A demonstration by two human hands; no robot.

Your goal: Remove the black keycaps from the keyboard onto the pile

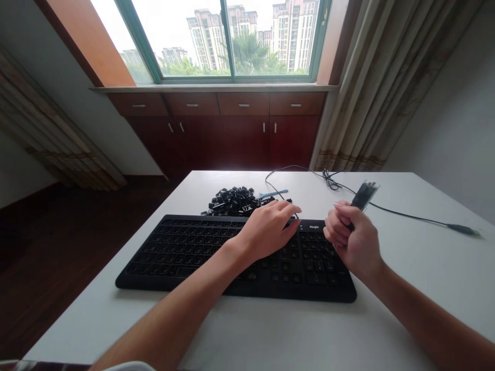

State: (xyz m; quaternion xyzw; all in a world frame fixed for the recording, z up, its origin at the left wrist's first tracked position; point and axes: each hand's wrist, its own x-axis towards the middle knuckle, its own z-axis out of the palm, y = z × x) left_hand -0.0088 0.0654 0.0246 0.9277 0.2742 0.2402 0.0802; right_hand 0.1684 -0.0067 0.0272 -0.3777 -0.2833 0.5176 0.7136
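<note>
A black keyboard [286,283] lies on the white table, its key area showing rows of small square sockets where keycaps are off. My left hand [268,224] reaches across its upper middle, thumb on the top surface and fingers over the far edge, holding it there. My right hand [353,234] is raised above the keyboard's right end. Its fingers are wrapped round a flat dark tool [364,196] with see-through edges and a pronged or bristly tip pointing up; the exact kind is unclear. Behind the keyboard, a heap of black keycaps [232,200] is partly hidden by my left hand.
A thin blue tool [274,194] lies beside the heap. The black cable [406,212] loops over the right of the white table [436,288], with a tied bundle [329,179] and a plug [462,229]. Beyond the table stand red-brown cabinets [235,139] under a window.
</note>
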